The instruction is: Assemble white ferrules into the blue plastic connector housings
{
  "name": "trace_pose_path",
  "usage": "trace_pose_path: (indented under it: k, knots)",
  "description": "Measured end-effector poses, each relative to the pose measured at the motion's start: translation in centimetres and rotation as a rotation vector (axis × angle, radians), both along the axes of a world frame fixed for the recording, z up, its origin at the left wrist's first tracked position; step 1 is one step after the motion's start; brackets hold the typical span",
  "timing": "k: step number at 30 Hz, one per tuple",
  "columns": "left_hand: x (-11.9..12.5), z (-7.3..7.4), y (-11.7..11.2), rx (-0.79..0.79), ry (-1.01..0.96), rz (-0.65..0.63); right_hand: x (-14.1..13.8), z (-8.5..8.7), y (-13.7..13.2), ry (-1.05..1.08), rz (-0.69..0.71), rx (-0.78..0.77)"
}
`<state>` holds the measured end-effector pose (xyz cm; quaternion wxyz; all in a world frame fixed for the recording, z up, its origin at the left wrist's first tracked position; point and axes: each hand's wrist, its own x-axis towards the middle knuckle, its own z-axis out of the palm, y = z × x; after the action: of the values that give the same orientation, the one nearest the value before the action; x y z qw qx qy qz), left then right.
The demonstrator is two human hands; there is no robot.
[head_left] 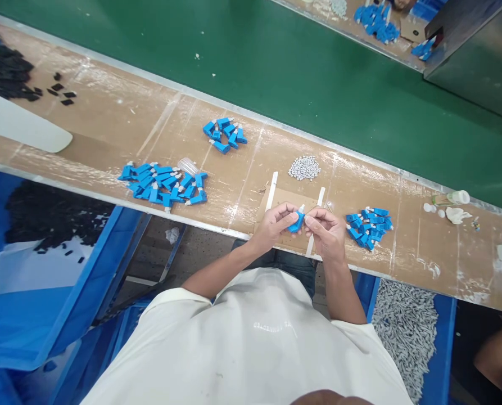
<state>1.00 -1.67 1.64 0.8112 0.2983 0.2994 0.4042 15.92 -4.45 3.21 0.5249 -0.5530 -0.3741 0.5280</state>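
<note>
Between both hands, over the cardboard pad point(292, 197), a blue piece point(295, 225) sits pinched by narrowed fingers of the left hand point(276, 225) and right hand point(324, 229), its long axis running away from the body, white tip point(301, 208) outward. Loose blue parts point(369, 226) lie near the right hand; farther, brown tabletop point(259, 180) flanks the grey pellets point(304, 167) up to its far edge.

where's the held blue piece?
Head view, right of centre: the blue piece is held between left hand and right hand, over the cardboard pad, nearside of the grey pile.

Our long brown surface point(116, 107) beside a green strip point(251, 67)
We see a metal housing point(478, 62) at upper right, grey floor point(208, 242) below.
</note>
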Motion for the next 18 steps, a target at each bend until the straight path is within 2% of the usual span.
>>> trace_pose_path:
  k: [6, 11, 18]
  knots:
    - [0.3, -0.5, -0.1, 0.026, 0.024, 0.032, 0.1, -0.4, -0.3, -0.087, -0.022, 0.043]
    - [0.4, -0.9, -0.1, 0.085, 0.079, 0.107, 0.0, -0.3, -0.4, -0.165, -0.046, 0.061]
    - [0.2, -1.2, 0.0, 0.118, 0.098, 0.076, 0.1, -0.5, -0.4, -0.118, -0.052, -0.008]
